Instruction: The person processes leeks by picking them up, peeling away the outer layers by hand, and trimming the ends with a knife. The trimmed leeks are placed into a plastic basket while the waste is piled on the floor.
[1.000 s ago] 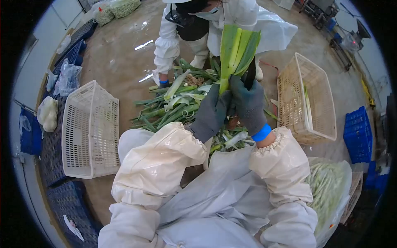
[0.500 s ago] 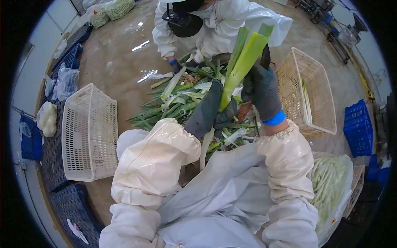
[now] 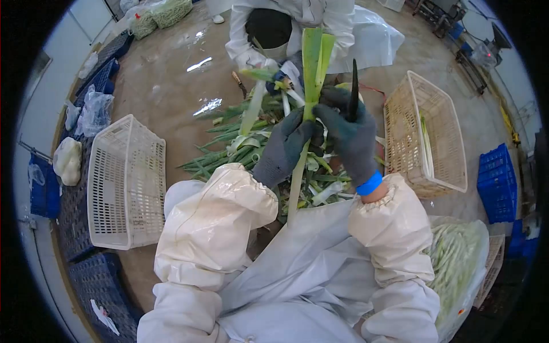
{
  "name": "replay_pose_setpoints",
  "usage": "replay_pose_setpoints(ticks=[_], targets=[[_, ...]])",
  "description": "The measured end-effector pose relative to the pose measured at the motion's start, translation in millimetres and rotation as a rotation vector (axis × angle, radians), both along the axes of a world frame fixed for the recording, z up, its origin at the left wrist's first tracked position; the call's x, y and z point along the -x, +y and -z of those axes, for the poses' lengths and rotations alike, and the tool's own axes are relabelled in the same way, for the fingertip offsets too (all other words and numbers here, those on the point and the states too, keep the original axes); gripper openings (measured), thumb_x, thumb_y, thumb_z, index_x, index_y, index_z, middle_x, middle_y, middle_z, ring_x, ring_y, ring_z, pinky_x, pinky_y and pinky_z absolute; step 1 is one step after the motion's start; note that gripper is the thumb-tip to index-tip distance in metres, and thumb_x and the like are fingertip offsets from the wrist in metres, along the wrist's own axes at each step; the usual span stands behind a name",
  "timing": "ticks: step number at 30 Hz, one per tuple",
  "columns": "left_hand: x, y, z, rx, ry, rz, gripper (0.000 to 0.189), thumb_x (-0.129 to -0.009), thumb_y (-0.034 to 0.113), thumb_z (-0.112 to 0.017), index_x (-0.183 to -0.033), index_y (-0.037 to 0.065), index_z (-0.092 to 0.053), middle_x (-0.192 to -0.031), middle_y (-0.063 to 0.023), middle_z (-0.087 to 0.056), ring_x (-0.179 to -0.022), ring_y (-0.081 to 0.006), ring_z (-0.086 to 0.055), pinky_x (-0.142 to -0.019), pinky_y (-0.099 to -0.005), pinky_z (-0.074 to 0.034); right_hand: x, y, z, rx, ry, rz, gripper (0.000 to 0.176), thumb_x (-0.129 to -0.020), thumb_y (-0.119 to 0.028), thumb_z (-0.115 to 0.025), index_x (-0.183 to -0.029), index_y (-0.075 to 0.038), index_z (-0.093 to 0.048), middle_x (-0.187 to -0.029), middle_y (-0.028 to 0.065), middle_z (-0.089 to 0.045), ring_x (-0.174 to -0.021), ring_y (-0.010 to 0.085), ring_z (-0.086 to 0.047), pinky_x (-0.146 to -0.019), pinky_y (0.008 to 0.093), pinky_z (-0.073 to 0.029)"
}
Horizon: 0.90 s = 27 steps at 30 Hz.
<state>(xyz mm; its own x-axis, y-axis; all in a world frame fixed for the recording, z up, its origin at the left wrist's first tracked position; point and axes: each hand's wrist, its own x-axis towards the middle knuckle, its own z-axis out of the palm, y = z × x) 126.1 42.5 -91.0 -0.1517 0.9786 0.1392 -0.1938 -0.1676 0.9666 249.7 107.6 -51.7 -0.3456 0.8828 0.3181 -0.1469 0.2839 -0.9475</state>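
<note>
Both my hands wear dark grey gloves. My left hand grips the stalk of a long green leek that stands almost upright, its pale lower end hanging down toward my apron. My right hand touches the same leek and holds a dark knife with the blade pointing up. Beneath my hands a pile of leeks and cut leaves lies on the wet floor. Across the pile a person in white bends over it with a leek in hand.
A white plastic basket lies on the left, and another basket with a few leeks stands on the right. Blue crates line the right and left edges. A bag of trimmed pale leeks sits at my lower right.
The leek has swung from tilted right to nearly upright. My right hand moved back in against it with the knife. The person opposite has bent lower and lifted a leek.
</note>
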Motion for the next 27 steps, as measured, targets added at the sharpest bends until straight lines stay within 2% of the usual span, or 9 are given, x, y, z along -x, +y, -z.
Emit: replay_pose_setpoints(ticks=[4, 7, 13, 15, 16, 18, 22, 27], targets=[[-0.9, -1.3, -1.4, -0.02, 0.048, -0.055, 0.037, -0.097, 0.018, -0.05, -0.128, -0.001, -0.051, -0.107, -0.0069, -0.062, -0.089, -0.009, -0.056, -0.079, -0.024, -0.048, 7.1, -6.1, 20.0, -0.084, -0.065, 0.143, 0.032, -0.077, -0.008, -0.073, -0.106, -0.002, -0.062, -0.092, 0.0058, -0.065, -0.076, 0.0103, -0.058, -0.068, 0.0253, -0.049], [0.3, -4.3, -7.1, 0.008, 0.16, -0.061, 0.035, -0.096, 0.016, -0.05, -0.126, -0.001, -0.053, -0.106, -0.0074, -0.063, -0.089, -0.0087, -0.056, -0.079, -0.0236, -0.047, 9.5, -1.3, 21.4, -0.143, -0.042, 0.125, 0.028, -0.076, -0.008, -0.073, -0.101, -0.002, -0.061, -0.09, 0.0059, -0.065, -0.073, 0.01, -0.057, -0.065, 0.0258, -0.048], [2.2, -8.2, -12.7, 0.105, 0.121, 0.011, 0.034, -0.095, 0.016, -0.051, -0.124, -0.001, -0.054, -0.101, -0.007, -0.064, -0.086, -0.0086, -0.056, -0.077, -0.0245, -0.048, 0.0, 3.8, 9.2, 0.105, -0.178, -0.041, 0.019, -0.079, -0.01, -0.07, -0.092, -0.001, -0.059, -0.08, 0.0068, -0.064, -0.067, 0.0124, -0.057, -0.062, 0.0286, -0.048], [1.8, -11.3, -19.8, 0.147, 0.16, 0.017, 0.034, -0.094, 0.016, -0.051, -0.124, -0.001, -0.054, -0.1, -0.0067, -0.064, -0.085, -0.0088, -0.057, -0.076, -0.0251, -0.048, 2.2, 6.2, 16.7, 0.028, -0.235, -0.038, 0.019, -0.08, -0.01, -0.07, -0.091, 0.0, -0.058, -0.078, 0.0071, -0.064, -0.066, 0.0127, -0.058, -0.061, 0.0291, -0.048], [2.1, -8.5, -11.7, 0.081, 0.186, -0.023, 0.034, -0.094, 0.016, -0.051, -0.123, -0.001, -0.054, -0.099, -0.0064, -0.064, -0.084, -0.0089, -0.057, -0.075, -0.0252, -0.048, 2.6, 7.1, 19.8, -0.009, -0.263, -0.034, 0.018, -0.081, -0.011, -0.069, -0.091, 0.0, -0.058, -0.076, 0.0073, -0.063, -0.065, 0.0129, -0.058, -0.061, 0.0293, -0.048], [3.0, -1.2, 3.5, -0.05, 0.237, -0.102, 0.034, -0.094, 0.016, -0.052, -0.123, -0.001, -0.054, -0.098, -0.0058, -0.064, -0.082, -0.0092, -0.057, -0.073, -0.0255, -0.049, 2.1, 4.8, 20.4, -0.092, -0.26, 0.01, 0.018, -0.081, -0.011, -0.07, -0.09, 0.0, -0.059, -0.076, 0.0072, -0.064, -0.066, 0.0127, -0.058, -0.061, 0.0292, -0.049], [4.8, -0.4, -3.4, -0.035, 0.205, -0.079, 0.034, -0.095, 0.018, -0.052, -0.122, -0.003, -0.054, -0.097, -0.005, -0.064, -0.082, -0.0093, -0.058, -0.073, -0.0248, -0.048, 10.0, -4.4, 16.5, -0.123, -0.092, 0.142, 0.017, -0.081, -0.011, -0.07, -0.089, 0.001, -0.06, -0.074, 0.0072, -0.064, -0.066, 0.0125, -0.059, -0.061, 0.029, -0.049], [5.8, -0.6, -5.2, -0.021, 0.078, -0.012, 0.031, -0.096, 0.021, -0.052, -0.118, -0.001, -0.057, -0.093, -0.0036, -0.063, -0.079, -0.0081, -0.057, -0.07, -0.023, -0.047, 4.3, -1.0, 9.3, -0.004, -0.121, 0.043, 0.015, -0.081, -0.01, -0.069, -0.088, 0.001, -0.06, -0.075, 0.0074, -0.064, -0.065, 0.0118, -0.061, -0.058, 0.0281, -0.049]])
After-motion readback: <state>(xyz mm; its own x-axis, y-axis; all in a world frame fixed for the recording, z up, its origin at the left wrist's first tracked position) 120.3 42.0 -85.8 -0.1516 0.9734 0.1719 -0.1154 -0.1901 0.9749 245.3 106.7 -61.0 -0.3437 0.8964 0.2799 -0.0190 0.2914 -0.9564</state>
